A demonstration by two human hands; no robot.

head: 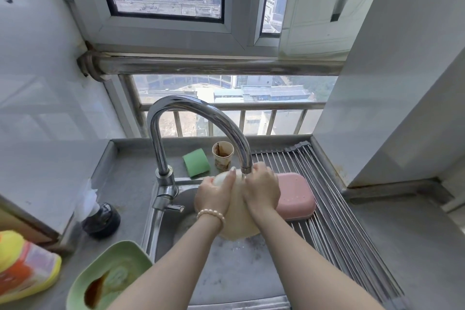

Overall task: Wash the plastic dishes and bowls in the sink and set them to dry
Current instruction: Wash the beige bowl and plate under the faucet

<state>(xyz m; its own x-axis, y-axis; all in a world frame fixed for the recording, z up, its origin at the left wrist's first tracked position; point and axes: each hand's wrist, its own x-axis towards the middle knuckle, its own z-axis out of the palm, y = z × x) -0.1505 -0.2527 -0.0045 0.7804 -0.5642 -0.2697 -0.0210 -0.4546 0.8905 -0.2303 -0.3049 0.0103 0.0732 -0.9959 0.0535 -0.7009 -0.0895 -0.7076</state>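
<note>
A cream plastic bowl (237, 219) is held upside down over the sink (226, 269), right under the chrome faucet spout (245, 168). My left hand (214, 194) grips its left side, fingers reaching up over the rim. My right hand (261, 191) lies curled over its right side. A pink plastic dish (297, 196) lies upside down on the roll-up drying rack (339, 221) to the right. A green plastic dish (110, 274) with brown sauce in it sits on the counter at the lower left.
A green sponge (196, 165) and a stained paper cup (222, 156) stand behind the sink. A dark round stopper (100, 219) and a yellow detergent bottle (25, 264) are on the left counter. A wall edge rises at the right.
</note>
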